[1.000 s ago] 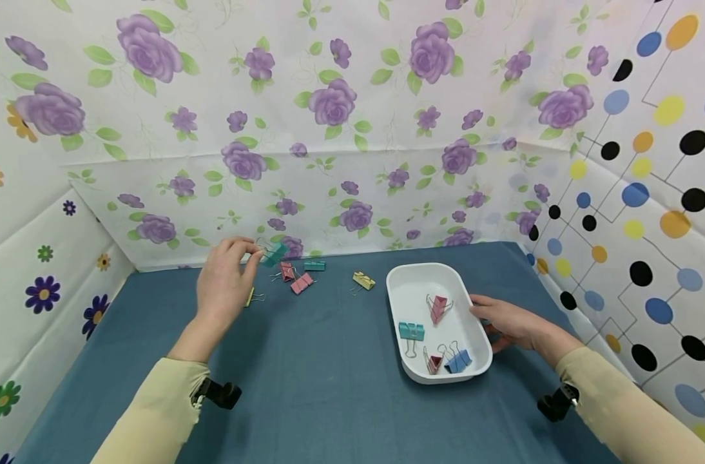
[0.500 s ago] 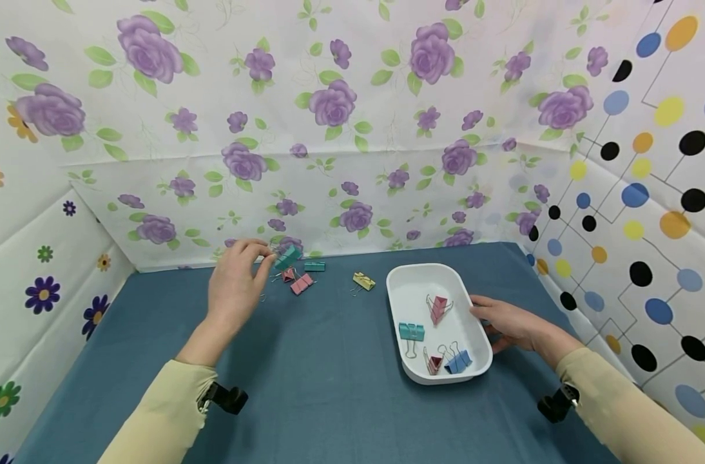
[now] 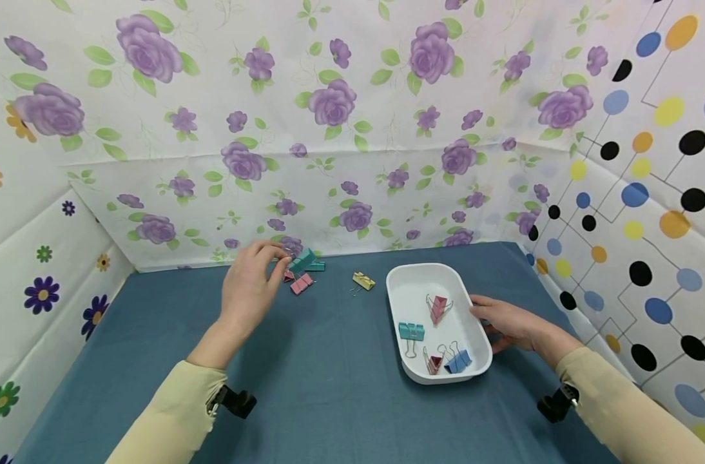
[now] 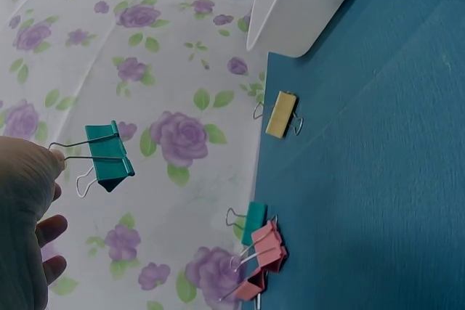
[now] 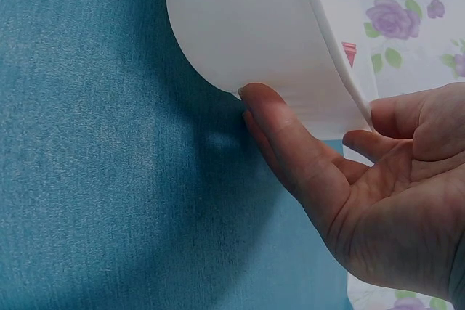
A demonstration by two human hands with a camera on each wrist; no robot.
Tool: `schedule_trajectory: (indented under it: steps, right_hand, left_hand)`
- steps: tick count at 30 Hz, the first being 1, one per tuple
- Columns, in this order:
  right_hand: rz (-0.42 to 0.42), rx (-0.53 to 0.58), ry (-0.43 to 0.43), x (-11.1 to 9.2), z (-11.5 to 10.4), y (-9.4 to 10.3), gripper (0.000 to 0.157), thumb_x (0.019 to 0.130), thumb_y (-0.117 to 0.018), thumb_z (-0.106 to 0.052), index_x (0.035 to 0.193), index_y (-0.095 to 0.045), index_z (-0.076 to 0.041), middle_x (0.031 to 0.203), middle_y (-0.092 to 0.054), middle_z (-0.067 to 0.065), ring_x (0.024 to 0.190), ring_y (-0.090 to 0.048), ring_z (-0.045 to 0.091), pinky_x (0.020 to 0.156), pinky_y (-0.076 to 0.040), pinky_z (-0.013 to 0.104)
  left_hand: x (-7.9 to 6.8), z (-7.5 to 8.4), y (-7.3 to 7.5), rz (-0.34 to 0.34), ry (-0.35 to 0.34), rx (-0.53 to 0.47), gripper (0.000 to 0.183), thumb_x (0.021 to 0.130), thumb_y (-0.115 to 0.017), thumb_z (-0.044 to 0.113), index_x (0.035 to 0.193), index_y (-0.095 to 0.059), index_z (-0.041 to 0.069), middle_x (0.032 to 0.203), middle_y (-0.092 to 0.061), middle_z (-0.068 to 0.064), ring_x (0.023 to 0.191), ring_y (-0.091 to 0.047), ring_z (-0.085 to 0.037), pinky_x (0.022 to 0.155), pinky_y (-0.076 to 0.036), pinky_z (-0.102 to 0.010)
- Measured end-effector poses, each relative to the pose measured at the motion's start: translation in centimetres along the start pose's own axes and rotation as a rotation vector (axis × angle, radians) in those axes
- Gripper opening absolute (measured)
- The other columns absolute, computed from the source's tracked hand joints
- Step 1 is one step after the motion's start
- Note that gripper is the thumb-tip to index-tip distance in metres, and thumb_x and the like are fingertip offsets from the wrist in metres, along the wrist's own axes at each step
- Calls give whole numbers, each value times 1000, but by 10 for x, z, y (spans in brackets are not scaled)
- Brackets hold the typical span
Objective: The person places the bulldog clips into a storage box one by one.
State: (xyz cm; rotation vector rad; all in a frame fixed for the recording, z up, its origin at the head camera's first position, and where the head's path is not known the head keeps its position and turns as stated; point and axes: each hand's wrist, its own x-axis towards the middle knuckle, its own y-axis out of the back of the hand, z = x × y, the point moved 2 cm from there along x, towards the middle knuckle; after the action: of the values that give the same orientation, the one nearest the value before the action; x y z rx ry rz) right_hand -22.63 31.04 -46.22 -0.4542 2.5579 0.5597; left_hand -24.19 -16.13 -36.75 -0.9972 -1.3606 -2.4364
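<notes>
My left hand (image 3: 251,283) pinches a teal binder clip (image 3: 302,260) by its wire handle, held up near the back wall. In the left wrist view this teal binder clip (image 4: 109,154) hangs in the air, apart from the others. Under and beyond it lie pink binder clips (image 3: 302,283) and a second teal binder clip (image 3: 316,265). My right hand (image 3: 511,323) holds the right side of a white tray (image 3: 394,309); in the right wrist view the fingers (image 5: 272,114) lie against its outer wall near the base.
Inside the tray are pink binder clips (image 3: 438,309), a teal binder clip (image 3: 412,331) and a blue binder clip (image 3: 458,362). A yellow binder clip (image 3: 363,280) lies left of the tray on the blue cloth (image 3: 341,386). Patterned sheets (image 3: 329,193) enclose the back and sides.
My left hand has moved to the right with the teal binder clip, now partly covering the clips at the back. The right hand and tray have stayed put.
</notes>
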Motion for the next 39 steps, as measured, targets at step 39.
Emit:
schedule_trajectory:
  steps: [39]
  right_hand:
    - [1, 63, -18, 3, 0, 1, 63, 111, -45, -31, 165, -18, -15, 140, -50, 23, 108, -64, 35, 74, -61, 50]
  left_hand:
    - [-11, 49, -34, -84, -116, -53, 5, 99, -71, 19, 98, -73, 16, 121, -66, -1, 110, -62, -27, 88, -52, -46]
